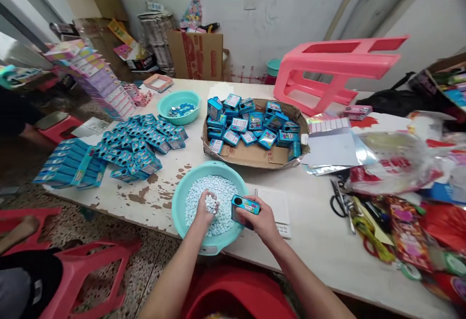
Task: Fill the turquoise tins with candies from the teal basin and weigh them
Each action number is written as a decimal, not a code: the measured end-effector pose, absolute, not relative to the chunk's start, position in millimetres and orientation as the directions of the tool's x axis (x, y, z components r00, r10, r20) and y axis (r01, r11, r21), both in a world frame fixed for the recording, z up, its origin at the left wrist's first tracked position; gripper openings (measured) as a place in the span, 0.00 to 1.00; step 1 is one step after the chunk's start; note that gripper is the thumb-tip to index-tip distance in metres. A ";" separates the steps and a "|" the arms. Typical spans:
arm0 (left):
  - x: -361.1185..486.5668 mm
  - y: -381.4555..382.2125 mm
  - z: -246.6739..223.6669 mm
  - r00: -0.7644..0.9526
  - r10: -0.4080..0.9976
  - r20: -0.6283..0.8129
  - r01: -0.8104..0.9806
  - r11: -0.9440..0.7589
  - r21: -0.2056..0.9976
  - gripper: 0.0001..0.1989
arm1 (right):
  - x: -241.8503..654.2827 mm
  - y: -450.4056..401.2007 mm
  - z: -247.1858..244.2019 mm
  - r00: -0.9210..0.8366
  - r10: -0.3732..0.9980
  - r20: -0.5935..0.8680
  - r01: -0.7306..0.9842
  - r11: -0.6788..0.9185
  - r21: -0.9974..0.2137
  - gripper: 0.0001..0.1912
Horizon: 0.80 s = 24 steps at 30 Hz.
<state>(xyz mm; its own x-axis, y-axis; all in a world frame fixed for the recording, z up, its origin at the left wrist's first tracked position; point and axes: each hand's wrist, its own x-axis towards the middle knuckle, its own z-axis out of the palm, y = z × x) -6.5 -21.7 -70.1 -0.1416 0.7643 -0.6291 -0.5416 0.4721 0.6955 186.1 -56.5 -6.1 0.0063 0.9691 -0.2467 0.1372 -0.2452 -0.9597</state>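
Note:
In my left hand lies a scoop of small white pellets, the fingers curled around them over the turquoise basin. More white pellets fill the basin's bottom. My right hand grips a small blue box at the basin's right rim; a round dark hole shows in its top. Behind the basin, a shallow cardboard tray holds several similar blue boxes. To the right of the basin, partly behind my right hand, is a flat white device with buttons, apparently a scale.
Rows of blue boxes stand on the left, near a smaller turquoise bowl of blue discs. An upturned pink stool rests at the back right. Scissors and plastic bags crowd the right side. A person's arm shows far left.

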 end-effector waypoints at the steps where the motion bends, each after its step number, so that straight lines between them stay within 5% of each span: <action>1: -7.4 -17.2 -61.8 -0.088 0.785 -0.614 -0.549 0.476 0.687 0.18 | 177.3 -54.6 -9.8 0.020 0.980 -0.198 0.196 -0.198 -0.960 0.23; 5: -10.9 -7.2 -21.7 0.021 0.885 -0.465 -0.638 0.370 0.675 0.15 | 145.0 -50.9 -18.4 0.013 1.000 -0.009 0.409 -0.014 -0.912 0.17; 11: -4.1 -5.0 -2.6 -0.171 0.926 -0.336 -0.620 0.164 0.768 0.13 | 113.9 -50.8 -19.9 -0.062 0.997 0.041 0.507 0.067 -0.859 0.15; 24: 23.7 5.9 0.1 -0.321 0.881 -0.347 -0.505 0.151 0.850 0.16 | 129.9 -37.3 -18.0 -0.089 0.996 0.011 0.565 0.059 -0.823 0.17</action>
